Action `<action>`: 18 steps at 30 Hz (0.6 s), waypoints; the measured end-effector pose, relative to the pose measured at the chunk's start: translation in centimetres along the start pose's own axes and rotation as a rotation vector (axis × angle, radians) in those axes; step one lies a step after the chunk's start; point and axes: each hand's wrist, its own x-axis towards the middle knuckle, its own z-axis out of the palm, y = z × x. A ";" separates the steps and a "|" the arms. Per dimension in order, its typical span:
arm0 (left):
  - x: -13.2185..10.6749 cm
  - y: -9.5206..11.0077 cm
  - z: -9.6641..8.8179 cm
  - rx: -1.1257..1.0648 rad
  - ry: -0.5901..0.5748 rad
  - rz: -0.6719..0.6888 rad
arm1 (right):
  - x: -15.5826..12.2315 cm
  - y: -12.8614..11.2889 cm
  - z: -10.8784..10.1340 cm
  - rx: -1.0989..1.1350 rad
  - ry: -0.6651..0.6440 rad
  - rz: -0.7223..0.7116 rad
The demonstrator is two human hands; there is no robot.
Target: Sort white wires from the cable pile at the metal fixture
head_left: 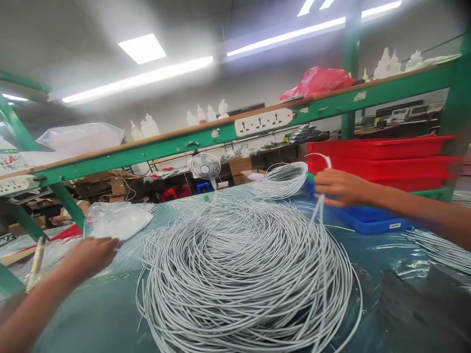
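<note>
Right hand (336,188) grips thin pale-grey wires (321,211), apparently separating them; snag-free lifting seems required. Left hand (91,254): blurred, grip indeterminable.

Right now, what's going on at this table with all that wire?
A person's right hand grips some grey cable above the right side of a big loose coil on the table. The left hand is out on the other side, near a plastic bag; blur hides whether it holds anything. A smaller coil lies behind the big one, beside stacked red trays.
</note>
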 end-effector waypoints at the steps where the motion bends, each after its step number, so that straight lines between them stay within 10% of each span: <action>1: 1.2 1.8 0.3 0.023 -0.022 0.063 | 1.6 0.4 0.8 0.018 -0.024 0.032; 4: 1.2 9.5 2.1 0.008 -0.070 0.285 | 5.0 1.7 3.5 0.049 -0.111 0.100; 10: -10.1 26.8 6.9 -0.264 -0.179 0.609 | 8.7 1.1 6.0 0.226 -0.056 0.117; 15: -12.9 34.6 5.2 -1.310 -0.401 0.499 | 14.6 -3.1 -1.4 0.248 0.272 0.148; 18: -13.9 35.6 3.1 -1.615 -0.782 0.670 | 16.9 -3.1 -5.6 0.137 0.233 0.048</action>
